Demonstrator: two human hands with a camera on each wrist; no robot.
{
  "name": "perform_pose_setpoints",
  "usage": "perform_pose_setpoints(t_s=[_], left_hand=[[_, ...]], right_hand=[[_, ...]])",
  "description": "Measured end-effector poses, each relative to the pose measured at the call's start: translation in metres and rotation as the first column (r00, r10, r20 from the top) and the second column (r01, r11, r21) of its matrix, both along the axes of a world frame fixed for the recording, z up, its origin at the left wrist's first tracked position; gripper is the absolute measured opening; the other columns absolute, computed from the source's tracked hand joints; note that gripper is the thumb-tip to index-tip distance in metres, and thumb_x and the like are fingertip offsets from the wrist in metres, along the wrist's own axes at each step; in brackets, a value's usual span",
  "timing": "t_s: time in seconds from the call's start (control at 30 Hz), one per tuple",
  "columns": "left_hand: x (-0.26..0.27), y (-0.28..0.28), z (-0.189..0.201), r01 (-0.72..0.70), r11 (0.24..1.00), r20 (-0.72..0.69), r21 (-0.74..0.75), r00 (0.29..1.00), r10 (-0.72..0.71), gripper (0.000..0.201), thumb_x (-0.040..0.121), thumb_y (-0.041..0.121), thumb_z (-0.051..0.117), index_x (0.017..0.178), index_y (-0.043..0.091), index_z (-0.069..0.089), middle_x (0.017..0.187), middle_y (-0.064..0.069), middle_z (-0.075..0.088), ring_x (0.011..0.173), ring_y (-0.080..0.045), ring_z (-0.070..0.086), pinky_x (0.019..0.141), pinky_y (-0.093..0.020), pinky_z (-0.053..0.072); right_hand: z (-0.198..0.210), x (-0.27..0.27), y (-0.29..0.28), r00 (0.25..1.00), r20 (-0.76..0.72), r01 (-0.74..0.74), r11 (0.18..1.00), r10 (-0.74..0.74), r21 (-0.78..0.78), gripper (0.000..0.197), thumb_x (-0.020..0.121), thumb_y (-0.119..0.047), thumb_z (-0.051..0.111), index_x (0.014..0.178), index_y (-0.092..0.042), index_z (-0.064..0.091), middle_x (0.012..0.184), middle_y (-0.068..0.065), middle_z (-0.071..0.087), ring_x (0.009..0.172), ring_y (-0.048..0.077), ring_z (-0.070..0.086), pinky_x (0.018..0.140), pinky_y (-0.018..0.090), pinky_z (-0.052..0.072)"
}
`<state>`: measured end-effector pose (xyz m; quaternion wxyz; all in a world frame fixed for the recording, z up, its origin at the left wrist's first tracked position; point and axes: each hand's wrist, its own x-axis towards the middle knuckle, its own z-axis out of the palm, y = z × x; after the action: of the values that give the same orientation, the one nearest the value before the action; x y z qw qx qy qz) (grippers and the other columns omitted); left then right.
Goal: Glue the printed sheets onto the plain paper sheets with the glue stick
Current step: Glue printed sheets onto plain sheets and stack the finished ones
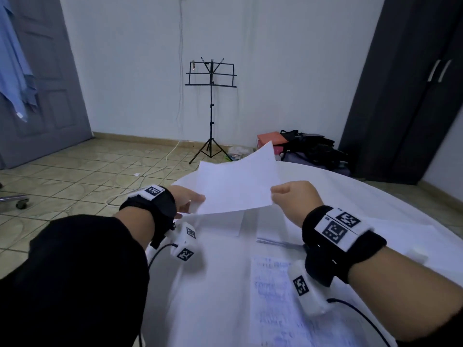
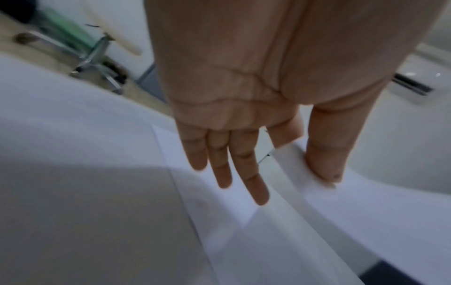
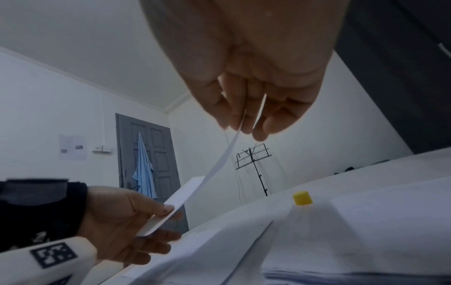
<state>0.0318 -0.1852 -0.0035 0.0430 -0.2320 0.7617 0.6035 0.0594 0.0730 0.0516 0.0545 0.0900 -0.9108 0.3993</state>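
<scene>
A printed sheet [image 1: 273,296] lies nearest on the white table [image 1: 375,196]. Above it, the left hand [image 1: 186,200] and right hand [image 1: 295,196] each pinch a side edge of a plain sheet [image 1: 238,184] (held clear of the tabletop). Farther off stands the yellow-capped glue stick [image 3: 302,198].

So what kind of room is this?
Probably a room in someone's home, maybe a bedroom or spare room. There is a music stand by the wall, a dark wardrobe in the corner, a blue garment hanging on the door, and bags on the tiled floor.
</scene>
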Motion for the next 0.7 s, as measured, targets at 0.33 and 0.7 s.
perform_pose_setpoints(t_s=[0.33,0.7], left_hand=[[0.088,0.08,0.021,0.27,0.85,-0.19,-0.452,0.902,-0.387,0.087,0.078,0.011,0.076,0.145,0.033,0.025,0.081,0.001,0.059,0.071,-0.018,0.06,0.072,-0.03,0.052],[0.129,0.134,0.0,0.611,0.493,0.198,-0.619,0.729,-0.656,0.02,0.079,0.025,0.076,0.092,0.037,0.067,0.059,0.012,0.055,0.058,-0.004,0.052,0.052,-0.004,0.038]], right_hand=[[-0.016,0.085,0.11,0.962,0.265,0.101,0.99,-0.071,-0.101,0.075,0.076,-0.006,0.07,0.139,-0.02,0.032,0.081,0.01,0.063,0.059,0.018,0.056,0.05,0.026,0.042],[-0.045,0.116,0.174,0.82,0.557,0.072,0.989,-0.132,0.129,0.016,0.075,-0.002,0.073,0.071,-0.007,0.059,0.045,0.001,0.053,0.05,0.017,0.054,0.043,0.019,0.024]])
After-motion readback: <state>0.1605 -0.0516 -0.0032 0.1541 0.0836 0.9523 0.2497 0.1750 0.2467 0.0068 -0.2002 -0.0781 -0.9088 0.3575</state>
